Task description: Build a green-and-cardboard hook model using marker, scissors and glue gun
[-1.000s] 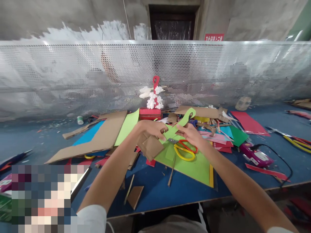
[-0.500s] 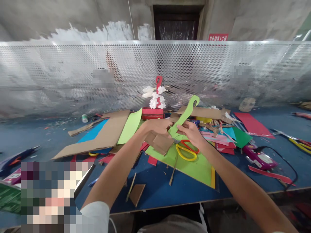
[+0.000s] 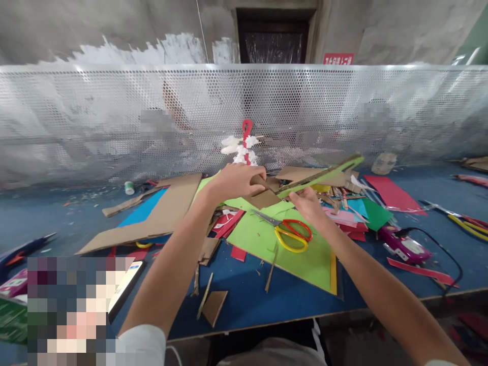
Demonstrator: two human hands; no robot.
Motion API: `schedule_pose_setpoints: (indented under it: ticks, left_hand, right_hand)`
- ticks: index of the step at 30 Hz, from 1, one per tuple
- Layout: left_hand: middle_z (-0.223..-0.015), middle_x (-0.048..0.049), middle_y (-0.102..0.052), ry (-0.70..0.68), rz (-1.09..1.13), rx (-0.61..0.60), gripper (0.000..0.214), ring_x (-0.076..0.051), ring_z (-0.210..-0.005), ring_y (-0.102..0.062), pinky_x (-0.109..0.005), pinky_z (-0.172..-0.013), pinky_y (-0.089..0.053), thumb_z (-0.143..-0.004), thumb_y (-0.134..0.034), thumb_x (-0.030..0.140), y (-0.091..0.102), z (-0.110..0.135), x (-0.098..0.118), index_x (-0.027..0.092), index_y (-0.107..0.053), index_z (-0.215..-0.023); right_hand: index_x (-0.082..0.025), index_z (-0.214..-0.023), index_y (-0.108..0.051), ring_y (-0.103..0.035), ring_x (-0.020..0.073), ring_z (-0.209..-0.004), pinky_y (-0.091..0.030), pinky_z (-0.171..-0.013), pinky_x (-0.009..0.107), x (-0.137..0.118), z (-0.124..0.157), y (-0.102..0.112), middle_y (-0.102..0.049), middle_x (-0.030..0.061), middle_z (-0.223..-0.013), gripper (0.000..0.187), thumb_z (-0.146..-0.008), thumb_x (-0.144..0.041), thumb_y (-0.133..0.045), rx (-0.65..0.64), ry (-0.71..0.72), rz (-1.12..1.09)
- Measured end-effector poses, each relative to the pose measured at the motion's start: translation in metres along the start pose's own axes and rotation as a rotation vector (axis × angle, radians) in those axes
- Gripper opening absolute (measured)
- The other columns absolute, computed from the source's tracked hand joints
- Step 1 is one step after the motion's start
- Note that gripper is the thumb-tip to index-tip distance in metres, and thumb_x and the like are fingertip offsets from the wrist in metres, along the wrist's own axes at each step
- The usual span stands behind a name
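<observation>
The left grip [image 3: 240, 180] is clamped on a brown card [image 3: 264, 200], with a red hook [image 3: 246, 135] standing beyond it. Nearer the body, between the grips, scissors [image 3: 279, 222] lie on a green sheet [image 3: 305, 269]. The right grip [image 3: 308, 203] pinches a green strip [image 3: 328, 175] reaching out rightward. Cutting the strip looks done (my guess, anyway); joining it to the card seems left, though I can't tell whether they touch.

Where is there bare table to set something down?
Mostly bare table: at the front, between the cardboard scrap and green sheet; at back right, between the red sheet and far-right cardboard. Crowded: around the left hand, the right hand with its green piece, and the scissors.
</observation>
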State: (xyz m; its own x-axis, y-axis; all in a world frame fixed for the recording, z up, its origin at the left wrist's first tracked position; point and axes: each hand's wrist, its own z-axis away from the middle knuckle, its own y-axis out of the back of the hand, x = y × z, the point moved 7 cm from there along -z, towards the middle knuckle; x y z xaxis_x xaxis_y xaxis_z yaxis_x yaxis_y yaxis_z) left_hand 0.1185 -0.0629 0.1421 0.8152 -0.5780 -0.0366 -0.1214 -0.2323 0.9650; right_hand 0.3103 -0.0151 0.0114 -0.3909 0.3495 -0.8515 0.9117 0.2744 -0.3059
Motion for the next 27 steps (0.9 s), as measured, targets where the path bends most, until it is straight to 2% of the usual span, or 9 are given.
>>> schedule_pose_setpoints:
  ticks: [5, 9, 14, 18, 24, 27]
  left_hand:
    - [-0.094, -0.0037, -0.074, -0.143, -0.092, -0.043, 0.022, -0.021, -0.087, -0.064, -0.030, -0.073, -0.036, -0.098, -0.052, 0.037, -0.006, 0.000, 0.025, 0.026, -0.068, -0.109]
    - [-0.090, -0.0035, -0.074, -0.189, -0.121, -0.050, 0.023, -0.020, -0.085, -0.065, -0.030, -0.069, -0.034, -0.100, -0.052, 0.036, -0.006, 0.002, 0.029, 0.026, -0.069, -0.110]
    - [-0.093, -0.0041, -0.075, -0.230, -0.140, -0.019, 0.026, -0.020, -0.083, -0.065, -0.031, -0.069, -0.035, -0.102, -0.048, 0.037, -0.004, 0.005, 0.029, 0.026, -0.070, -0.112]
    - [-0.090, -0.0060, -0.073, -0.254, -0.188, -0.011, 0.029, -0.021, -0.082, -0.064, -0.031, -0.070, -0.036, -0.104, -0.044, 0.038, -0.003, 0.006, 0.031, 0.025, -0.069, -0.112]
    - [-0.089, -0.0063, -0.073, -0.231, -0.195, -0.024, 0.025, -0.021, -0.081, -0.063, -0.031, -0.071, -0.036, -0.102, -0.047, 0.036, -0.004, 0.005, 0.028, 0.024, -0.068, -0.108]
    - [-0.090, -0.0059, -0.073, -0.203, -0.153, -0.029, 0.024, -0.021, -0.080, -0.063, -0.031, -0.071, -0.034, -0.101, -0.048, 0.037, -0.006, 0.004, 0.021, 0.024, -0.068, -0.107]
  right_hand:
    - [-0.028, -0.093, -0.080, -0.071, 0.0264, -0.106, -0.051, -0.103, 0.044, -0.004, 0.007, -0.002, -0.079, 0.0031, -0.105, 0.018, -0.078, -0.035, -0.085, -0.092, 0.107, 0.277]
    - [-0.028, -0.094, -0.081, -0.071, 0.0273, -0.108, -0.050, -0.104, 0.046, -0.009, 0.008, 0.002, -0.080, 0.0031, -0.106, 0.015, -0.081, -0.035, -0.082, -0.114, 0.161, 0.359]
    - [-0.028, -0.089, -0.079, -0.072, 0.0270, -0.107, -0.054, -0.100, 0.044, -0.020, 0.012, -0.004, -0.079, 0.0038, -0.105, 0.013, -0.079, -0.035, -0.084, -0.132, 0.152, 0.343]
    - [-0.028, -0.093, -0.079, -0.071, 0.0267, -0.106, -0.055, -0.098, 0.042, -0.025, 0.014, -0.004, -0.079, 0.0047, -0.107, 0.020, -0.076, -0.035, -0.087, -0.077, 0.132, 0.316]
    - [-0.029, -0.084, -0.076, -0.071, 0.0278, -0.110, -0.054, -0.099, 0.042, -0.017, 0.009, 0.011, -0.080, 0.0035, -0.103, 0.020, -0.070, -0.036, -0.089, 0.016, 0.149, 0.247]
    - [-0.027, -0.083, -0.076, -0.072, 0.0271, -0.101, -0.056, -0.093, 0.042, -0.006, 0.002, 0.022, -0.080, 0.0031, -0.098, 0.022, -0.067, -0.035, -0.091, 0.044, 0.114, 0.223]
